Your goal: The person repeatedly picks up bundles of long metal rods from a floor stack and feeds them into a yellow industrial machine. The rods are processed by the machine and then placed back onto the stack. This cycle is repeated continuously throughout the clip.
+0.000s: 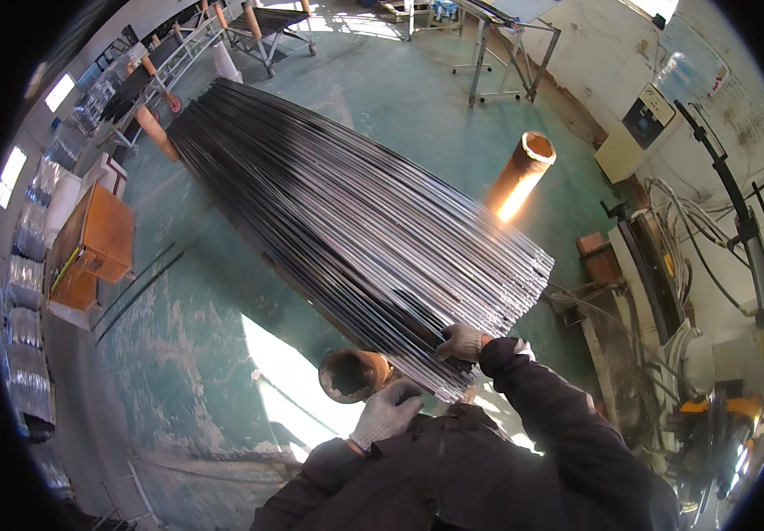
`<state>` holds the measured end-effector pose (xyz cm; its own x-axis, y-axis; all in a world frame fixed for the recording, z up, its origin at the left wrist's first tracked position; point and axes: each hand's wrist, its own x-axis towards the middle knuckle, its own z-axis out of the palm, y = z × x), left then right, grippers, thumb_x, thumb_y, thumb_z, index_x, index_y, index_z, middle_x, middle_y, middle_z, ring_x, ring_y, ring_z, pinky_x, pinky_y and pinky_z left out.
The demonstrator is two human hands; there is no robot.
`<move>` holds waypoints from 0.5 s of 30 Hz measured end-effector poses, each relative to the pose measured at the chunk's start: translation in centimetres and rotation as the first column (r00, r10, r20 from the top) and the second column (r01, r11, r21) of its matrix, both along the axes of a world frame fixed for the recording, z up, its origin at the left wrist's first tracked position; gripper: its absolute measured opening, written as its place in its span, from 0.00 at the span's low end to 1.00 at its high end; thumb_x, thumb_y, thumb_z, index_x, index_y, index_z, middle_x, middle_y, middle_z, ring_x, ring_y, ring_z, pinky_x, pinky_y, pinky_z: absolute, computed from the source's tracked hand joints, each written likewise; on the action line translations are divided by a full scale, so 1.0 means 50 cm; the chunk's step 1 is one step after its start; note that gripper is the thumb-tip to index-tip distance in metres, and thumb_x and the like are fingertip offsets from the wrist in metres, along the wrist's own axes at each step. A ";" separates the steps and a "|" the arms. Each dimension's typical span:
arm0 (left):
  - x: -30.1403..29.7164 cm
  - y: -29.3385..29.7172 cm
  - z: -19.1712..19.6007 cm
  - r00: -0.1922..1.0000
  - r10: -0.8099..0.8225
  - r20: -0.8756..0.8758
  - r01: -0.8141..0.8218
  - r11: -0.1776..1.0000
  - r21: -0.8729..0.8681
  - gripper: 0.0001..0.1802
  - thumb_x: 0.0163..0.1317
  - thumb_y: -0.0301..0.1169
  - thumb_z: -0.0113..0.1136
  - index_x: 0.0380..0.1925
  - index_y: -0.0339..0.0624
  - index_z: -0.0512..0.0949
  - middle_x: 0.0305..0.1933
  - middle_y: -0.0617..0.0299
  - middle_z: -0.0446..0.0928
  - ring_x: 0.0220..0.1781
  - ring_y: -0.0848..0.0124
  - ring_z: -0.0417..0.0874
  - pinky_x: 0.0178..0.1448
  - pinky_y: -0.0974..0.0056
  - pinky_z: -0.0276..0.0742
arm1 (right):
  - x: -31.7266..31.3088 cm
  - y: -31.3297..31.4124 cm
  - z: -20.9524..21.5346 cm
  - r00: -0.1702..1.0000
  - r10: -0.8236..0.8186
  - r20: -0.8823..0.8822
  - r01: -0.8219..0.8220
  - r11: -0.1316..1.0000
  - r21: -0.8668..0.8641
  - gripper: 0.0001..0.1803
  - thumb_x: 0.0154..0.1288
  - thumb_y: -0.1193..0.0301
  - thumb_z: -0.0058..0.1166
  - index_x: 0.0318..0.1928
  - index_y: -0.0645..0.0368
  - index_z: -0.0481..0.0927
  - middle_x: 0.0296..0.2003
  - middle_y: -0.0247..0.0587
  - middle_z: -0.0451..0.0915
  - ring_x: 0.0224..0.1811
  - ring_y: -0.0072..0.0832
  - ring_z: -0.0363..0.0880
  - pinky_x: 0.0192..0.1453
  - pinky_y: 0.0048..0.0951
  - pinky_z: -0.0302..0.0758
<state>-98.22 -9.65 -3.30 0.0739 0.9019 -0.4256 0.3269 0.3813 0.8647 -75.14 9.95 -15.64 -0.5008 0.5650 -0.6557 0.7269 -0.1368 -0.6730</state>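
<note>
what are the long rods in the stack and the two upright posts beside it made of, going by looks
Long rods: likely metal, thin and dark with bright silvery glints along them and at their cut ends. Upright posts: hollow tubes, dull orange-brown; rusted or coated metal perhaps, but the look leaves it open.

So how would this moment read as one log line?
left hand: gloved, on near tube post | right hand: gloved, gripping rod bundle end | far tube post: upright
</note>
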 end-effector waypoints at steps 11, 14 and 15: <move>0.110 0.062 -0.091 0.868 0.364 0.337 -0.291 0.924 -0.249 0.15 0.78 0.31 0.64 0.55 0.31 0.84 0.48 0.52 0.92 0.47 0.66 0.95 0.55 0.61 0.91 | 0.052 0.011 0.102 0.964 0.008 0.267 -0.095 0.944 0.315 0.25 0.79 0.52 0.68 0.58 0.64 0.90 0.46 0.58 0.93 0.48 0.50 0.95 0.54 0.49 0.89; 0.135 0.093 -0.108 0.848 0.376 0.374 -0.285 0.917 -0.278 0.14 0.79 0.32 0.62 0.56 0.33 0.83 0.46 0.54 0.91 0.45 0.65 0.94 0.55 0.59 0.91 | 0.102 -0.006 0.155 0.948 -0.042 0.316 -0.089 0.917 0.388 0.27 0.80 0.48 0.65 0.56 0.63 0.90 0.48 0.62 0.92 0.55 0.59 0.91 0.60 0.53 0.85; 0.137 0.105 -0.113 0.825 0.380 0.419 -0.268 0.915 -0.303 0.14 0.80 0.32 0.62 0.56 0.33 0.83 0.46 0.54 0.91 0.45 0.65 0.93 0.55 0.59 0.91 | 0.125 -0.016 0.175 0.934 -0.048 0.353 -0.095 0.922 0.376 0.27 0.80 0.48 0.65 0.56 0.63 0.89 0.48 0.62 0.92 0.56 0.60 0.91 0.61 0.53 0.85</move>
